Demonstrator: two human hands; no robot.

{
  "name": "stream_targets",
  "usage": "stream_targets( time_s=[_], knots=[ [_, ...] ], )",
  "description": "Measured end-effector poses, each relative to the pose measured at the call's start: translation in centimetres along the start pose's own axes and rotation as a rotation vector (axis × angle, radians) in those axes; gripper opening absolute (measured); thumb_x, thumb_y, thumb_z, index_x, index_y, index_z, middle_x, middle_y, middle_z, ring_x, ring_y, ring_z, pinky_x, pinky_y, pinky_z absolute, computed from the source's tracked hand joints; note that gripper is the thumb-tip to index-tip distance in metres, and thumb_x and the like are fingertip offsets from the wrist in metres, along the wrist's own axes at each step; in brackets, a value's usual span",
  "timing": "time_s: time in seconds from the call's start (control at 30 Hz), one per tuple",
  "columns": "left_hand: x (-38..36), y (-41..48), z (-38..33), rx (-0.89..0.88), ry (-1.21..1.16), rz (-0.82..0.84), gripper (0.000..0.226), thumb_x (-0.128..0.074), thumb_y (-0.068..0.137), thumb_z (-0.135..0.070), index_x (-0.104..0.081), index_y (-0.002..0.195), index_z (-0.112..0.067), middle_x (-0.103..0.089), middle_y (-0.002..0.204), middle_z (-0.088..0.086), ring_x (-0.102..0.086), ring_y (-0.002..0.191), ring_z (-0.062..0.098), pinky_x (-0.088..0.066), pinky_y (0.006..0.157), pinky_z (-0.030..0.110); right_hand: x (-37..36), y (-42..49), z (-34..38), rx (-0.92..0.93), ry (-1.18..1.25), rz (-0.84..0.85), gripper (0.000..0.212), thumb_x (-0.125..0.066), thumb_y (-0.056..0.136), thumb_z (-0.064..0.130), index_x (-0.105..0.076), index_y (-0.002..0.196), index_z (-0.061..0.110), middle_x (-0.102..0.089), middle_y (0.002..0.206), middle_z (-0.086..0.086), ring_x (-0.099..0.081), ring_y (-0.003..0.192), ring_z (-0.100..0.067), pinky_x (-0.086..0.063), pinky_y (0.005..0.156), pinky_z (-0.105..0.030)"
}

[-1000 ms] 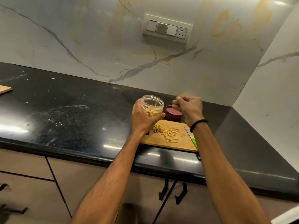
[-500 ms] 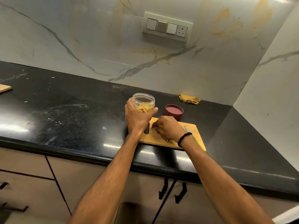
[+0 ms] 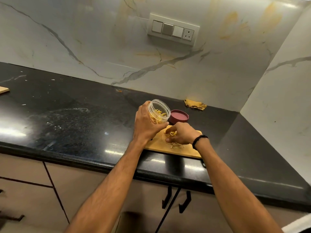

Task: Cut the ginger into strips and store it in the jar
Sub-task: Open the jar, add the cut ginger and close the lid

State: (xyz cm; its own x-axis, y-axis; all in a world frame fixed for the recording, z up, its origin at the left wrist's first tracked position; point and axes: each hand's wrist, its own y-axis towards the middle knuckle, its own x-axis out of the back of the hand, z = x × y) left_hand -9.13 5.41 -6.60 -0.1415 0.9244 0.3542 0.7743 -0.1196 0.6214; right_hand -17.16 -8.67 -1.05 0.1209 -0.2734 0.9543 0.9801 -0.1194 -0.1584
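cutting board (image 3: 154,147) at front edge of counter (image 3: 84,123), few ginger strips (image 3: 175,146) lying on it | right hand (image 3: 180,136) just above board, pinching a bunch of strips | left hand (image 3: 146,126) clasps clear jar (image 3: 159,110), tilted rightward, strips inside | maroon lid (image 3: 179,116) behind board | yellow cloth (image 3: 195,104) by wall

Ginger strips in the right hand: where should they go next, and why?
Probably lift them and drop them into the jar. The right hand pinches a bunch of ginger strips just above the cutting board, and the left hand holds the open jar tilted toward it, with strips already inside.
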Motion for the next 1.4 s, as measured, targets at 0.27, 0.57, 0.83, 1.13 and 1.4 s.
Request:
stream_targets(
  time_s=[0.27,0.57,0.83,1.13,1.4],
  knots=[
    [0.0,0.2,0.1,-0.047,0.019,0.033,0.106,-0.093,0.061,-0.044,-0.04,0.146,-0.011,-0.052,0.139,0.01,-0.049,0.127,0.025,-0.029,0.107,0.029,0.7,-0.6,-0.1,0.023,0.031,-0.102,0.025,-0.07,0.087,0.013,-0.072,0.113,0.013,-0.07,0.11,-0.002,-0.064,0.095,-0.014,-0.054,0.084,-0.024],
    [-0.2,0.1,0.2,-0.073,0.062,0.048,0.106,-0.094,0.058,-0.04,-0.041,0.146,-0.012,-0.048,0.138,0.014,-0.043,0.125,0.025,-0.03,0.105,0.032,0.7,-1.2,-1.2,-0.145,0.311,-0.299,0.018,-0.073,0.085,0.015,-0.075,0.102,0.012,-0.073,0.095,-0.001,-0.066,0.085,-0.011,-0.057,0.082,-0.028],
    [-0.3,0.1,0.2,-0.053,0.072,0.083,0.107,-0.093,0.059,-0.042,-0.038,0.147,-0.015,-0.046,0.139,0.011,-0.042,0.126,0.025,-0.029,0.1,0.027,1.8,-2.0,-2.2,-0.339,1.02,-0.321,0.017,-0.074,0.08,0.003,-0.074,0.098,0.002,-0.073,0.093,-0.011,-0.071,0.086,-0.02,-0.06,0.076,-0.032],
    [-0.2,-0.1,0.2,-0.036,0.053,0.091,0.109,-0.093,0.058,-0.044,-0.037,0.147,-0.016,-0.047,0.139,0.007,-0.042,0.128,0.02,-0.024,0.105,0.023,5.3,-0.1,3.1,-0.115,0.962,-0.286,0.021,-0.07,0.086,0.007,-0.071,0.107,0.005,-0.071,0.101,-0.009,-0.07,0.092,-0.02,-0.06,0.079,-0.033],
    [-0.3,0.1,0.2,-0.031,0.061,0.081,0.109,-0.093,0.058,-0.048,-0.037,0.146,-0.018,-0.049,0.138,0.004,-0.042,0.128,0.017,-0.024,0.108,0.025,5.3,1.4,4.2,-0.058,0.764,-0.344,0.024,-0.068,0.085,-0.001,-0.071,0.108,0.008,-0.07,0.104,-0.007,-0.068,0.095,-0.019,-0.06,0.08,-0.037]
  ],
)
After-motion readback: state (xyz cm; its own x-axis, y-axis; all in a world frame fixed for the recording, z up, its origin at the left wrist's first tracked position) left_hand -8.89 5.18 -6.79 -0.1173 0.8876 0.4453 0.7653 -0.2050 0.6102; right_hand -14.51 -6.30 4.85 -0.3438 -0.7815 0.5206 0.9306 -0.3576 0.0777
